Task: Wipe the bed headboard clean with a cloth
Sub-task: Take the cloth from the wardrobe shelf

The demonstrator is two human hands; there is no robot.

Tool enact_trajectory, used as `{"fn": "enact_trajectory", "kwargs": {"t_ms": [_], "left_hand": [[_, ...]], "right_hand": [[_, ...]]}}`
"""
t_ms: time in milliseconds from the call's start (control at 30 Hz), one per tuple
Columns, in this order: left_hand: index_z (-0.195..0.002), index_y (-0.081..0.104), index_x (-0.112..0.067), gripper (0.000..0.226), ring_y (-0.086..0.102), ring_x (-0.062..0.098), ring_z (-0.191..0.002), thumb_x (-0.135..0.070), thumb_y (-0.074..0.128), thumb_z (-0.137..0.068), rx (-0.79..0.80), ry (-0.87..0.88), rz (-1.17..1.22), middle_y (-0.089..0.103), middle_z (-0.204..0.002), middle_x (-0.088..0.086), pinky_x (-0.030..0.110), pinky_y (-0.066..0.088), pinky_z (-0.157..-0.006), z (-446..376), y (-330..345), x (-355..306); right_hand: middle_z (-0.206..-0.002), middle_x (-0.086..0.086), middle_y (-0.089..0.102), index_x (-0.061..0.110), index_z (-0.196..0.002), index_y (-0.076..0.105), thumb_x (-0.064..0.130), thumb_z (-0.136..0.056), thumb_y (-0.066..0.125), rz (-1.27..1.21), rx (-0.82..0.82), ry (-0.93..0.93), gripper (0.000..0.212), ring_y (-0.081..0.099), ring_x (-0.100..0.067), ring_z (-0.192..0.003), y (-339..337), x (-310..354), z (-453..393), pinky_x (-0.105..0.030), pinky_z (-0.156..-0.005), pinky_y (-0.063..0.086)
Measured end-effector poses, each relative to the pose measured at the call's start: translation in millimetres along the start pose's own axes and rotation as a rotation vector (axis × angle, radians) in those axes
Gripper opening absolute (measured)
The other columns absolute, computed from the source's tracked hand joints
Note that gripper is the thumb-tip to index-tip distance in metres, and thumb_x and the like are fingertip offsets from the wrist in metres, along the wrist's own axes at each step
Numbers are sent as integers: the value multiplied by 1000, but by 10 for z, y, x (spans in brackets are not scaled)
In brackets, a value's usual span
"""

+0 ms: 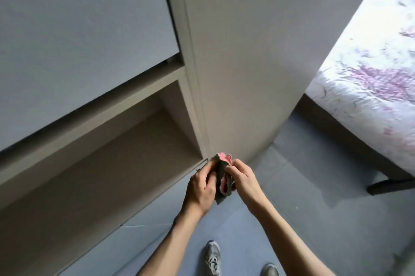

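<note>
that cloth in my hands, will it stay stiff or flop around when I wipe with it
The cloth probably flops: it bunches and folds between the left hand and right hand. It looks light, since fingertips alone hold it up.

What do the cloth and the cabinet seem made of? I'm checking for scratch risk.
Cloth: soft fabric, grey with pink, crumpled in folds between left hand and right hand; possibly microfibre. Cabinet: smooth matte beige panels, likely laminated board.

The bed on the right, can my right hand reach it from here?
Probably not yet. The right hand grips the cloth with the left hand, and open floor separates it from the bed.
</note>
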State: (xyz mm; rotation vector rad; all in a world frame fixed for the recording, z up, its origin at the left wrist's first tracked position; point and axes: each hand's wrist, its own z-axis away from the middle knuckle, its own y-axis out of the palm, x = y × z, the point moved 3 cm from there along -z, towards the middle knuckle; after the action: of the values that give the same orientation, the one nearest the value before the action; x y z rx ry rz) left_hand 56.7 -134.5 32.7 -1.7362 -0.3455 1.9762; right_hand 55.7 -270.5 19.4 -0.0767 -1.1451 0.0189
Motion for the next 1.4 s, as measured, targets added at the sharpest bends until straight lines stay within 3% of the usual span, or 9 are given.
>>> {"fn": "enact_trajectory", "kwargs": {"t_ms": [167, 267, 333, 467, 600, 800, 967, 1233, 1400], "left_hand": [[-109, 74, -28, 33, 70, 17, -98, -38, 49, -90, 244, -146, 527, 76, -106, -3, 31, 56, -80, -298, 1220, -1235], [-114, 70, -14, 49, 70, 37, -100, -54, 55, -91, 386, -282, 743, 72, -112, 20, 47, 56, -79, -439, 1904, -1909], [-111, 66, -5, 46, 70, 38, -95, -47, 64, -89, 363, -297, 735, 73, -107, 20, 41, 56, -73, -534, 2354, -2338], [-98, 72, -6, 30, 61, 29, -68, -34, 63, -91, 243, -440, 680, 69, -87, 16, 26, 46, -49, -675, 3219, -2977], [-110, 69, 1, 31, 70, 36, -84, -24, 52, -101, 155, -510, 732, 71, -105, 28, 40, 58, -67, -881, 3787, -3325], [-103, 71, -4, 29, 71, 28, -84, -31, 66, -93, 22, -476, 677, 75, -91, 11, 38, 56, -79, -1807, 4278, -3668], [-84, 72, -12, 19, 59, 14, -42, -31, 73, -89, -60, -473, 721, 67, -54, -1, 22, 45, -40, -2941, 4700, -3869], [-88, 74, -9, 5, 73, 29, -78, -8, 76, -83, -63, -438, 738, 76, -87, 12, 41, 61, -75, -4585, 5138, -4564], [-80, 72, -11, 9, 71, 23, -77, -13, 81, -78, -88, -344, 527, 74, -79, 4, 33, 58, -68, -5657, 5071, -4907]], "right_hand": [[-69, 1, 50, 16, -80, 60, 15, -84, 54, -285, -152, 1, 7, 46, -9, -62, -1435, 492, 339, -16, -50, 38], [-92, 6, 72, 19, -96, 76, 30, -73, 54, -439, -96, 6, 34, 66, -13, -82, -2305, 710, 460, -21, -61, 46], [-102, 2, 74, 21, -112, 74, 30, -71, 51, -378, -17, -3, 48, 68, -15, -88, -2917, 781, 535, -24, -63, 47], [-87, -9, 70, 30, -104, 75, 12, -76, 47, 39, 66, -71, 43, 59, -13, -67, -3984, 856, 622, -26, -53, 45], [-70, 10, 67, 22, -84, 79, 1, -83, 55, 104, -132, -35, 32, 59, -7, -62, -4795, 907, 438, -21, -57, 49], [-60, -1, 70, 17, -74, 75, 9, -77, 69, 50, -300, -49, 10, 61, -8, -53, -5707, 1063, -389, -25, -53, 45], [-61, -1, 70, 20, -75, 74, 14, -81, 70, 49, -318, -17, 9, 59, -8, -53, -6179, 1211, -1409, -24, -52, 44], [-65, -3, 69, 17, -80, 73, 5, -83, 69, 48, -413, 12, 13, 59, -8, -52, -7013, 1975, -2763, -25, -49, 45], [-59, 0, 67, 19, -79, 73, 11, -86, 69, 118, -395, -25, 12, 58, -7, -48, -7401, 2595, -3685, -31, -50, 47]]}}
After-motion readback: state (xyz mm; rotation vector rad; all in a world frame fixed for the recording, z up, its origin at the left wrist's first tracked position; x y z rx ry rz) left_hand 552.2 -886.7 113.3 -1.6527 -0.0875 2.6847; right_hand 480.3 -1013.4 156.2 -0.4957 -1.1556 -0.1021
